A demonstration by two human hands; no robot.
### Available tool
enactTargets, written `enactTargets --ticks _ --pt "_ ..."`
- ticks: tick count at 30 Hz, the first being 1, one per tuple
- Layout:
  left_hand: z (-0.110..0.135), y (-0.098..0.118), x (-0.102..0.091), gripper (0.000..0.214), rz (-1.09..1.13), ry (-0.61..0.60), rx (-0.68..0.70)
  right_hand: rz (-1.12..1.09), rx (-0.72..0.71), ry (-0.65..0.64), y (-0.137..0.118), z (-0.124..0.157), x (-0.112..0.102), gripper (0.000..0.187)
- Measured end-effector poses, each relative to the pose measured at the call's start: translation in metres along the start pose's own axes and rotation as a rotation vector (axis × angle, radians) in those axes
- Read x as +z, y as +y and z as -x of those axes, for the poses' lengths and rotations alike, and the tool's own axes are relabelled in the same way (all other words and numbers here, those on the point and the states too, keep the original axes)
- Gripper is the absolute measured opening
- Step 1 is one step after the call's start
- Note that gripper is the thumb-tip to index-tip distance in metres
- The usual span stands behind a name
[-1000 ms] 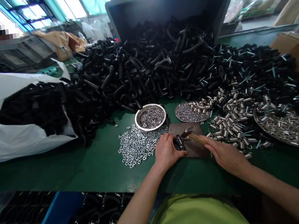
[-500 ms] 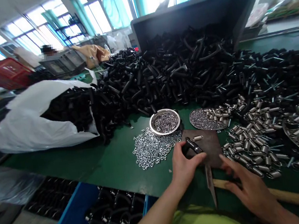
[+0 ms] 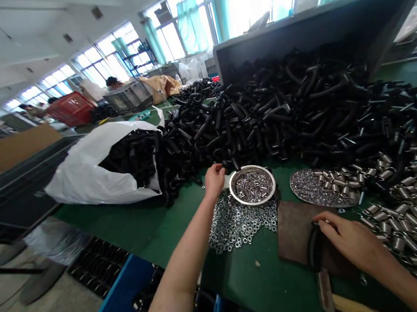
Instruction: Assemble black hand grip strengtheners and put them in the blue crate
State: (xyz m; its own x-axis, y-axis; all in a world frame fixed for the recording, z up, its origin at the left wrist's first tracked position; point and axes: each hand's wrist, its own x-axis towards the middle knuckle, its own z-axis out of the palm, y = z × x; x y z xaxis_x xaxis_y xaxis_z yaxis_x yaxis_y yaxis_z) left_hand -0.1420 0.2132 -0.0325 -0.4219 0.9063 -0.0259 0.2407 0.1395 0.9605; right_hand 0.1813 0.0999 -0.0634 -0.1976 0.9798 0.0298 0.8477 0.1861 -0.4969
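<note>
On the green table [image 3: 144,226], front right: right hand [image 3: 352,242], resting on a dark brown flat pad [image 3: 292,221], grip narrow, fingers laid against a black curved tube piece [image 3: 313,252] at the pad's near edge; impossible to tell whether clasped or only touched. Just below, partly cut off by the frame: hammer with wooden handle [image 3: 351,306]. Farther back, centre: left hand [image 3: 214,178], stretched to the foot of the large heap of black curved tubes [image 3: 283,110], fingers bent downward, grip turned away, contents impossible to tell. Just right of that hand: round steel bowl [image 3: 253,185] of small bright parts. In front of the bowl, just beside the pad's left edge: loose spread of silver washers [image 3: 240,221]. Right of the bowl: flat steel tray [image 3: 315,190] of tiny metal bits. Far right: scatter of silver coil springs [image 3: 397,218]. Left: white plastic bag [image 3: 88,177], spilling black tubes. Behind the heap: tipped grey plastic crate [image 3: 329,22]. Below the table edge: blue bin [image 3: 117,311].
</note>
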Motion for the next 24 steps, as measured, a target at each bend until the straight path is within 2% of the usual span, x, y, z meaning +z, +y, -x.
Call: enactTargets --ticks 2,5,7,9,12,14,17,20,22,24 --pt "-0.034 -0.003 -0.001 0.019 0.027 0.054 -0.070 0.058 0.014 -0.015 0.001 -0.005 0.006 0.027" --pt "-0.059 -0.006 0.008 0.024 0.092 0.104 -0.159 0.063 0.101 -0.084 -0.004 -0.007 0.012 0.025" --pt "-0.066 -0.007 0.013 0.025 0.145 0.124 -0.200 -0.008 0.155 -0.095 -0.006 -0.006 0.012 0.026" --pt "-0.067 -0.007 0.013 0.026 0.205 0.132 -0.229 -0.131 0.176 -0.045 -0.006 -0.003 0.011 0.028" --pt "-0.056 -0.004 0.000 0.036 0.301 0.117 -0.258 -0.330 0.176 0.059 -0.004 0.001 0.005 0.034" --pt "-0.032 -0.003 -0.010 0.038 0.352 0.079 -0.268 -0.416 0.188 0.108 -0.006 0.004 0.000 0.036" --pt "0.033 -0.002 -0.015 0.031 0.448 -0.110 -0.281 -0.493 0.165 0.187 -0.024 0.007 -0.009 0.033" --pt "0.114 0.001 -0.001 0.038 0.619 -0.499 -0.320 -0.551 0.057 0.252 -0.052 0.013 -0.016 0.028" --pt "0.159 0.005 0.011 0.047 0.632 -0.619 -0.353 -0.567 -0.020 0.272 -0.068 0.019 -0.018 0.024" --pt "0.190 0.012 0.023 0.052 0.625 -0.680 -0.383 -0.555 -0.091 0.292 -0.079 0.025 -0.019 0.022"
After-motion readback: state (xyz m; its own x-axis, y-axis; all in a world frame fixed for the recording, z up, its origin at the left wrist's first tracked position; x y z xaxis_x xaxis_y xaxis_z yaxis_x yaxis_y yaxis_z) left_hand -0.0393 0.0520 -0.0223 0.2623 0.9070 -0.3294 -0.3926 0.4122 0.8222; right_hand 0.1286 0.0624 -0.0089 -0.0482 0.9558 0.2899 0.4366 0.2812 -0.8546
